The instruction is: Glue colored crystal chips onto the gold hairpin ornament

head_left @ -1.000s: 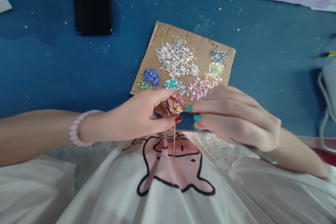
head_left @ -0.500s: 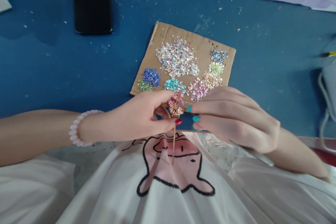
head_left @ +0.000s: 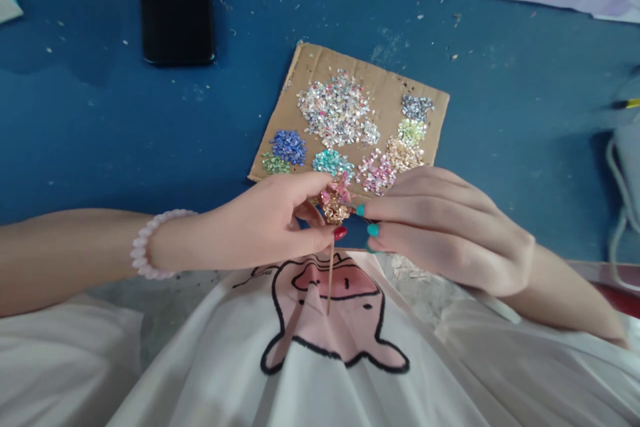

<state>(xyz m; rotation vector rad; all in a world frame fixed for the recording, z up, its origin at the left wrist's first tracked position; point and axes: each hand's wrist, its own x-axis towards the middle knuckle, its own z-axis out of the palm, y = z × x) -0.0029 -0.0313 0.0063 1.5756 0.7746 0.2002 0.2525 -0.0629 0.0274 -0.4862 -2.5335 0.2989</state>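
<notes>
- The ornament (head_left: pixel 336 205), pink and gold, was pinched between the left hand's (head_left: pixel 265 219) thumb and fingers, at the cardboard's (head_left: pixel 385 83) near edge.
- A stick (head_left: pixel 331 280) pointed down from it over the printed cloth (head_left: pixel 340 330).
- The right hand's (head_left: pixel 450 230) fingers were bunched just beside it; their grip could not be told.
- Coloured chips (head_left: pixel 334 110) lay piled on the cardboard.
- A phone (head_left: pixel 176 7) lay farther left.

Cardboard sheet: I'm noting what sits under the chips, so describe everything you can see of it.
The cardboard sheet is brown, flat and four-sided, faintly ridged, with slightly worn edges. It lies askew on the blue tabletop, bearing one large silvery multicoloured heap and smaller heaps of chips in various colours. The left hand and right hand overlap its near edge in view; contact is unclear.
</notes>
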